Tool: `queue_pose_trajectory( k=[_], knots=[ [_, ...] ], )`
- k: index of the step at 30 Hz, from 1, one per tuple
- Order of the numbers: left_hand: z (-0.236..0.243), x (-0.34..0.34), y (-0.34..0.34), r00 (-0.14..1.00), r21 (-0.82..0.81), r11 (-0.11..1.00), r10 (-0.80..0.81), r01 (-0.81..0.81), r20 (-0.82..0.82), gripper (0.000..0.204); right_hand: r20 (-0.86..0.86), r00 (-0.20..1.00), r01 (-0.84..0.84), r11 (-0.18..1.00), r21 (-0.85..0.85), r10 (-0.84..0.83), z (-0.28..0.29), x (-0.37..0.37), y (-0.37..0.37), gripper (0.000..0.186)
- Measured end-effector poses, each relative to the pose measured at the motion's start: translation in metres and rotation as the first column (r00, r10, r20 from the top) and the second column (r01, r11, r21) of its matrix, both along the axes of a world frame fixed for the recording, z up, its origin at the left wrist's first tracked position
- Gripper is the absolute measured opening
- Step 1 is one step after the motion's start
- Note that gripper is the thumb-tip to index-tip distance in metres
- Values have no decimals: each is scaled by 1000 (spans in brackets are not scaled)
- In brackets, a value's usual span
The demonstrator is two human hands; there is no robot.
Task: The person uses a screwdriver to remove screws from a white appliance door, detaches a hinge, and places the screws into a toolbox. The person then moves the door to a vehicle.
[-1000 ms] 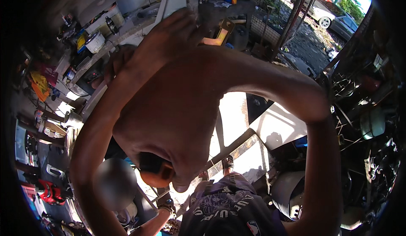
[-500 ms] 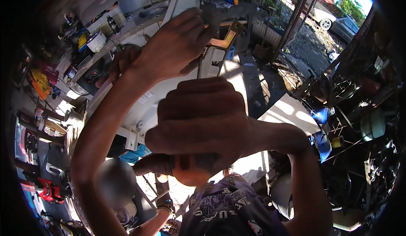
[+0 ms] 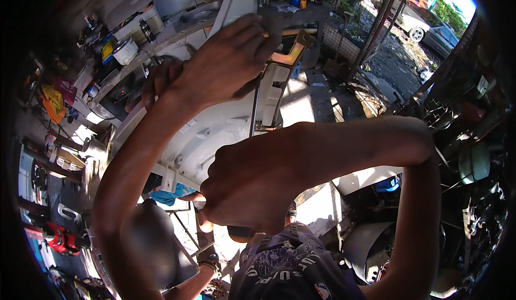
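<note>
My left hand has curled fingers at the upper part of a pale curved panel, beside a brassy metal bracket; what its fingers hold is hidden. My right hand is lower and nearer the camera, wrapped round an orange-and-black tool, mostly hidden under it, in front of the panel. The panel has moulded recesses and a narrow edge strip that runs down from the bracket. Another set of curled fingers shows behind my left forearm at the panel's left side.
A co-worker is below left, partly hidden. A cluttered counter with buckets and a sink runs at upper left. Metal scrap and containers crowd the right. Cars stand outside beyond posts at upper right.
My right hand first rose and shrank in view, uncovering the panel, then shifted slightly down as its forearm swung up to the right. My left hand moved slightly right, still curled.
</note>
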State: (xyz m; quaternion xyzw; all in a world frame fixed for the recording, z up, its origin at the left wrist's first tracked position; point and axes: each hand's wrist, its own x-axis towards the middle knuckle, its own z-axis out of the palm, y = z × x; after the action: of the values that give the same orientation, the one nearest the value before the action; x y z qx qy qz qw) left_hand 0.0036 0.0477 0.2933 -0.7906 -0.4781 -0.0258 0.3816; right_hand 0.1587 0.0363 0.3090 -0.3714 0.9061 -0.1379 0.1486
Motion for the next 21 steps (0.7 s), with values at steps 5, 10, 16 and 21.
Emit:
queue_pose_trajectory(
  k=[5, 10, 16, 21],
  knots=[
    [0, 5, 5, 998, 76, 996, -54, 56, -25, 60, -82, 996, 36, 999, -8, -36, 8, 6, 2, 24],
    [-6, 2, 22, 983, 156, 971, -182, 183, -19, 39, 45, 997, 52, 997, 55, -55, 27, -9, 0, 23],
    [-1, 2, 15, 990, 83, 988, -134, 131, 36, 49, -211, 967, 129, 989, -76, -142, 11, -6, 3, 23],
    [-3, -14, 2, 997, 36, 997, -65, 64, 51, 51, -737, 607, -91, 895, -436, -298, -39, 0, 6, 18]
  ],
)
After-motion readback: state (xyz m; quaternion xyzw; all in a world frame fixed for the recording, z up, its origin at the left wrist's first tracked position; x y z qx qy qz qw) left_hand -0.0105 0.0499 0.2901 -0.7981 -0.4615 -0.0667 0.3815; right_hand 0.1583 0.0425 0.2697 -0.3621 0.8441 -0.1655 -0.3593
